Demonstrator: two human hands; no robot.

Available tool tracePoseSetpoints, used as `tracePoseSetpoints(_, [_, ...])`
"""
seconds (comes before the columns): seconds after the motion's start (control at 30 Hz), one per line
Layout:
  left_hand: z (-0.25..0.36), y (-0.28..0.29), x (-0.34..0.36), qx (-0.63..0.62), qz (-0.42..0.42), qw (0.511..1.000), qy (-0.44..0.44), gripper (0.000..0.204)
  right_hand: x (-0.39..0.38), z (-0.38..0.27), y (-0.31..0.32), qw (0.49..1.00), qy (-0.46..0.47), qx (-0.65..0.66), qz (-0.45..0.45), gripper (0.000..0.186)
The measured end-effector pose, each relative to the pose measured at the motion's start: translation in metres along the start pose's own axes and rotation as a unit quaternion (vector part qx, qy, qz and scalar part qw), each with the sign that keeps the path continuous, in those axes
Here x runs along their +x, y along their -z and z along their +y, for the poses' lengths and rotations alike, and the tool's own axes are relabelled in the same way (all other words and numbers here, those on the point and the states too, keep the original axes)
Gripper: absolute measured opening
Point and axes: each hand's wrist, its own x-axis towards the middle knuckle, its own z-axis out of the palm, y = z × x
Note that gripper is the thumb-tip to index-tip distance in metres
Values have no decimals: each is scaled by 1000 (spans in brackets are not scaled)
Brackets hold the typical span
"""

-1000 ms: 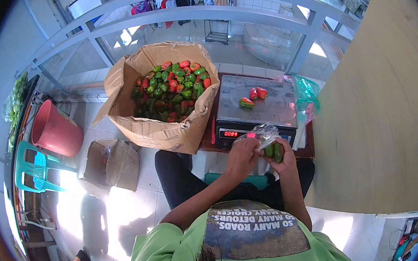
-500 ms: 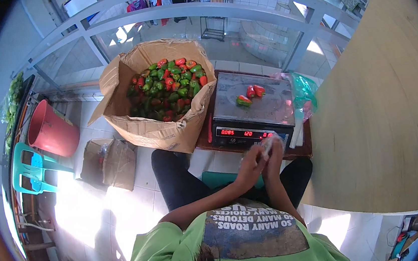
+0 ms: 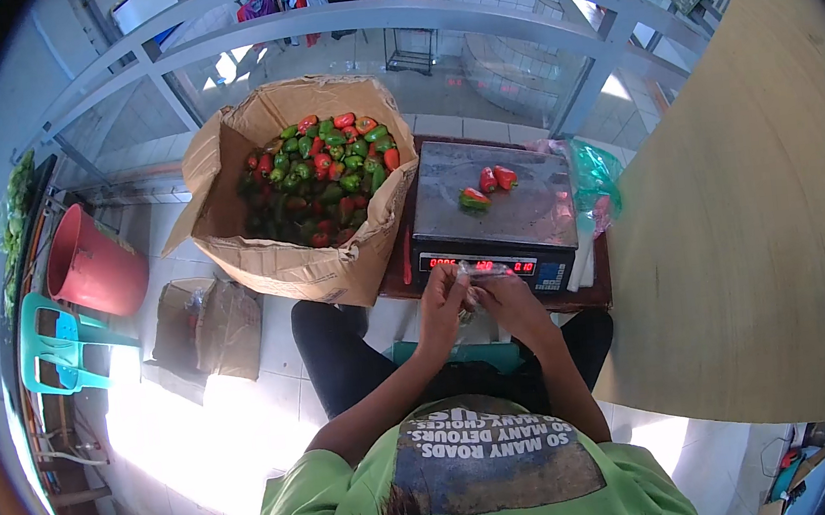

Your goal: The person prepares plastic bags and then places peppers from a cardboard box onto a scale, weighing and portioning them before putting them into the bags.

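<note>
A clear plastic bag (image 3: 481, 269) is stretched between my two hands, just in front of the scale's display. My left hand (image 3: 443, 302) pinches its left end with closed fingers. On the other side my right hand (image 3: 510, 302) grips the bag too, its fingers partly hidden. Beyond them stands a digital scale (image 3: 436, 196) with a flat metal platform and red lit figures. Three bell peppers lie on the platform: two red peppers (image 3: 497, 179) side by side and a red-green pepper (image 3: 473, 199) nearer to me.
Left of the scale, a large open cardboard box (image 3: 305, 273) holds many red and green peppers (image 3: 324, 167). Green and pink plastic bags (image 3: 599, 180) lie right of the scale, beside a wooden panel (image 3: 737, 226). Further left are a red bucket (image 3: 95, 263), a small carton (image 3: 225, 325) and a turquoise chair (image 3: 48, 342).
Both hands have shifted left and moved apart. The plastic, bunched between them before, is now spread out between the fingers. The peppers on the scale stay where they were.
</note>
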Motion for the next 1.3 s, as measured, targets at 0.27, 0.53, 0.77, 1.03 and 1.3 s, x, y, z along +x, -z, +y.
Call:
tracePoseSetpoints(0.27, [23, 2, 14, 2, 39, 998, -51, 10, 9, -10, 2, 1000, 18, -23, -5, 19])
tracePoseSetpoints(0.53, [29, 5, 29, -42, 62, 994, -76, 9, 5, -24, -5, 990, 54, -39, 120, 19])
tracePoseSetpoints(0.77, [31, 13, 32, -85, 23, 996, -30, 11, -1, -26, -4, 992, 76, 19, 98, 24])
tracePoseSetpoints(1.03, [36, 21, 38, -27, 65, 996, -62, 15, -2, -22, 2, 983, 78, 144, 80, 18])
tracePoseSetpoints(1.3, [53, 22, 21, -35, 32, 999, -9, 17, 102, 62, 31, 925, 157, -117, 324, 39])
